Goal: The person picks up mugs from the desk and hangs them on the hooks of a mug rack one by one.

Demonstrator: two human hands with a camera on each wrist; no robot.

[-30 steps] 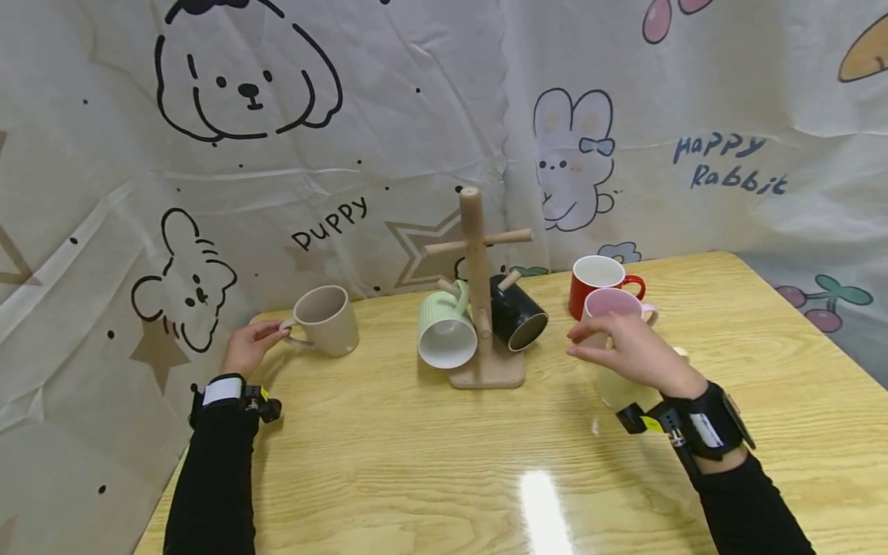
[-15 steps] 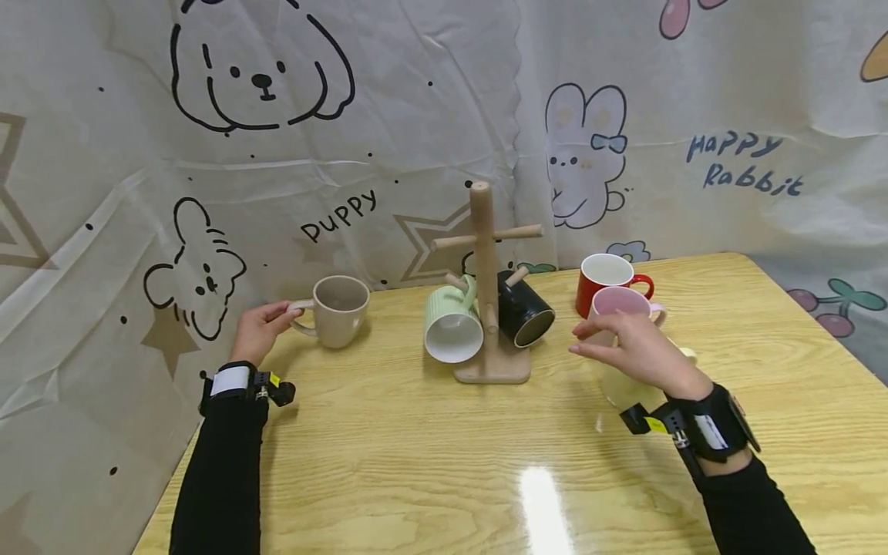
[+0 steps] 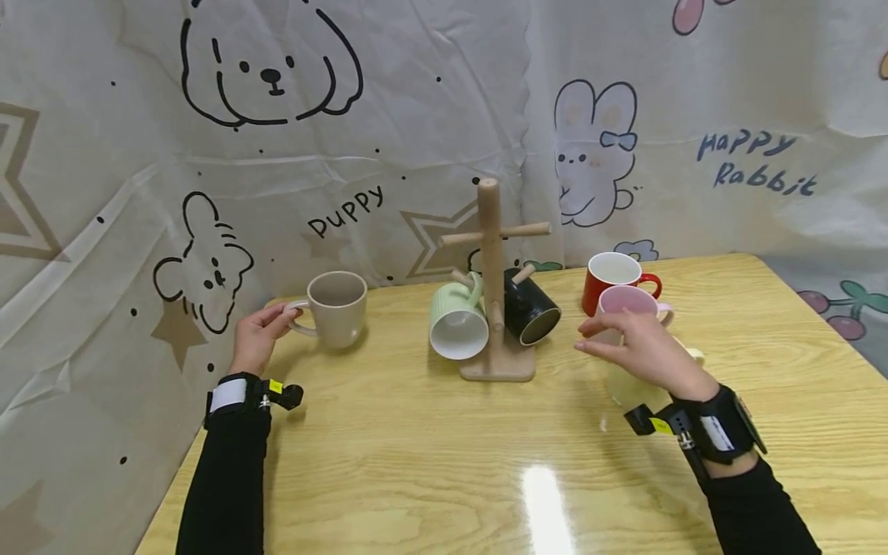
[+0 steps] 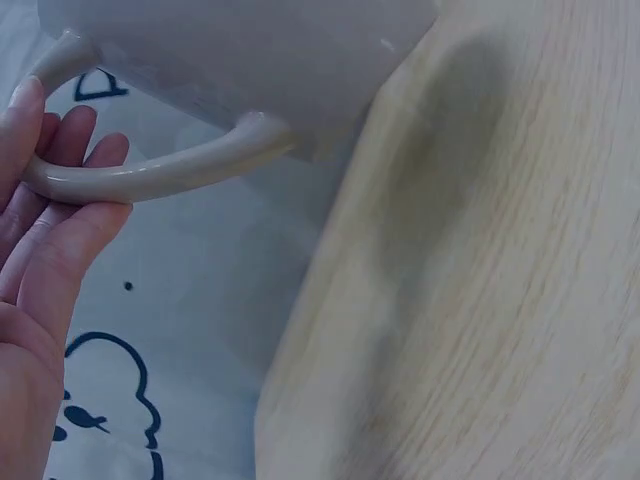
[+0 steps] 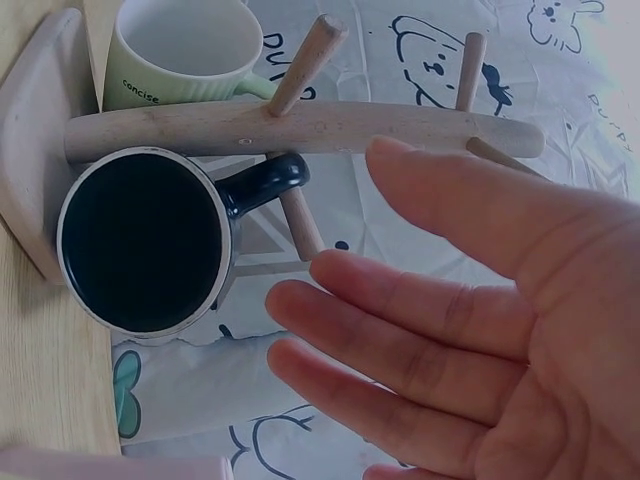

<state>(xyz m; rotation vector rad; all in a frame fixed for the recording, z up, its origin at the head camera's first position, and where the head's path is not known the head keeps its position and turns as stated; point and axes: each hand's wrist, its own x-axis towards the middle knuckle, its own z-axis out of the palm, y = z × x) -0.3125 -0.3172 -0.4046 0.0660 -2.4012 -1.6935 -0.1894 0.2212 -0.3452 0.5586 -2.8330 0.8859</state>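
Observation:
My left hand (image 3: 258, 337) pinches the handle (image 4: 150, 178) of a beige mug (image 3: 338, 310) at the left of the table. The mug stands upright, mouth up; in the left wrist view its base looks slightly off the wood, its shadow lying apart. My right hand (image 3: 648, 351) hovers with loosely extended fingers, holding nothing. In the head view it partly covers a pink mug (image 3: 627, 299) and a pale yellow mug (image 3: 627, 389). The right wrist view shows its fingers (image 5: 400, 350) apart from a black mug (image 5: 140, 240).
Mid-table stands a wooden mug tree (image 3: 489, 254). A light green mug (image 3: 454, 308) and the black mug hang by their handles from its lower pegs; its upper pegs (image 3: 527, 230) bear nothing. A red mug (image 3: 598, 289) stands behind the pink one. A printed cloth (image 3: 430, 139) backs the table.
The beige mug has risen slightly with my left hand and now stands straighter. My right hand keeps almost the same pose. The head view has shifted a little.

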